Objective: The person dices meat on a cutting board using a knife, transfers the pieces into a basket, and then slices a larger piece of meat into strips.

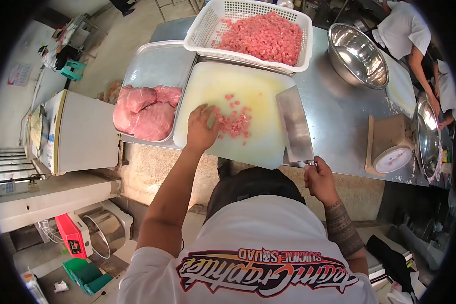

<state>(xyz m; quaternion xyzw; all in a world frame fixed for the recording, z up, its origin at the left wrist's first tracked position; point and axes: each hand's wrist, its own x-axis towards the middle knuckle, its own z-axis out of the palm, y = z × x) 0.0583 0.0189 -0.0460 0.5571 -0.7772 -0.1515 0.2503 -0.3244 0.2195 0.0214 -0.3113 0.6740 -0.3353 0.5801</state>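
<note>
My right hand (319, 180) is wrapped round the handle of a cleaver (295, 126). The broad steel blade lies over the right edge of the white cutting board (202, 86). At the left side of a small scatter of diced meat (234, 123), my left hand (202, 127) rests palm down on the board. Its fingers are bent and a little apart, touching or close to the nearest pieces; nothing shows in them. Large raw chunks of meat (149, 114) sit in a metal tray (159, 55) to the left.
Behind the board stands a white perforated basket (197, 38) heaped with diced meat. A steel bowl (339, 38), a dial scale (390, 131) and a steel pan (425, 137) are on the right of the metal table (334, 131). Other people (403, 30) work at the far right.
</note>
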